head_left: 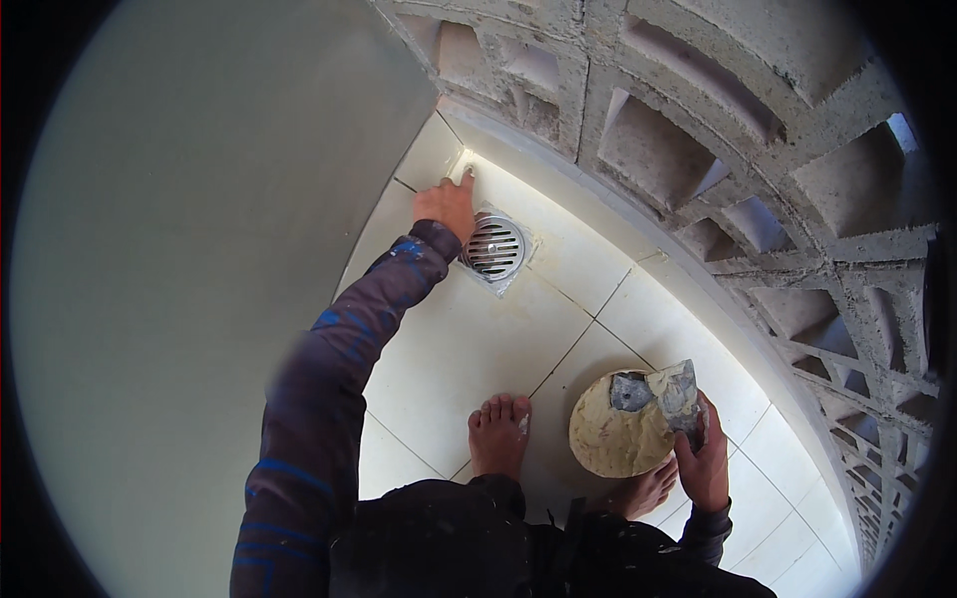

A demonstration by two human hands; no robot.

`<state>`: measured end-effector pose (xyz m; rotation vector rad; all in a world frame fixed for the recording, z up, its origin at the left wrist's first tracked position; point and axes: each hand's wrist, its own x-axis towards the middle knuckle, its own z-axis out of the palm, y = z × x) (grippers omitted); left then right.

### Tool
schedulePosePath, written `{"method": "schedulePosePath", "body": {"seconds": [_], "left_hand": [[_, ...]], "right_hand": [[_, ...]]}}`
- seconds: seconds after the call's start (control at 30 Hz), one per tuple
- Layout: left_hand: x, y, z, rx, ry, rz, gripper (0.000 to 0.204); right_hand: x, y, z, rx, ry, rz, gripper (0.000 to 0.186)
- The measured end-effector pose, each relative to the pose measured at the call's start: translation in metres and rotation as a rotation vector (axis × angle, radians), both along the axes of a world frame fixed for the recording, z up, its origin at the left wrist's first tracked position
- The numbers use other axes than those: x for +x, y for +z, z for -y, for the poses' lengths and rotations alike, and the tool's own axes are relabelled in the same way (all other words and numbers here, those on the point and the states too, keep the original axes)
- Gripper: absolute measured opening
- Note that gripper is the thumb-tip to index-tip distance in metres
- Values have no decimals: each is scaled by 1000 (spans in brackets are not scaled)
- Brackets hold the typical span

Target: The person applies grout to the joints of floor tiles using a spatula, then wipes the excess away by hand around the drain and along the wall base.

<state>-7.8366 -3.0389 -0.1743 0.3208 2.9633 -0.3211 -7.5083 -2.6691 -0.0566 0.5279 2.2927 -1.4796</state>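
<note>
My left hand (447,207) reaches to the far floor corner, just beyond a round metal floor drain (494,247). Its index finger is stretched out onto the joint between floor and wall tile, with pale paste at the tip; the other fingers look bent, and nothing is held. My right hand (704,460) grips a flat grey spreader (676,392) smeared with cream paste, over the rim of a round tub. Cream paste (613,439) fills the tub, and a small grey plate (630,392) lies at its far side.
White floor tiles (469,339) surround the drain. A low tiled ledge (623,214) runs along the right under a perforated concrete block wall (658,149). A smooth grey surface (199,279) fills the left. My bare feet (498,434) stand beside the tub.
</note>
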Motion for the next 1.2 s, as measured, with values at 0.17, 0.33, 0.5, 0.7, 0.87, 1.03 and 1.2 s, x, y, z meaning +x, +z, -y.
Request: {"method": "schedulePosePath", "body": {"seconds": [0.17, 0.33, 0.5, 0.7, 0.87, 1.03, 1.2], "left_hand": [[-29, -17, 8, -91, -35, -15, 47], [-49, -25, 14, -175, -96, -39, 38], [-66, -30, 12, -214, -61, -16, 29], [-47, -30, 23, -221, -58, -9, 27], [-5, -13, 33, -150, 1, 55, 40], [39, -3, 48, 30, 185, 141, 58], [33, -16, 58, 346, 173, 148, 61]], "right_hand": [[-15, -3, 9, -21, -27, 18, 63], [-21, -10, 13, 14, 7, 16, 63], [-28, -8, 24, 23, 23, 18, 64], [-25, -6, 26, 2, 19, 9, 64], [-17, -5, 14, 6, 28, -37, 64], [-11, 3, 2, 46, 12, -67, 60], [-10, 6, -3, 46, 32, -85, 61]]}}
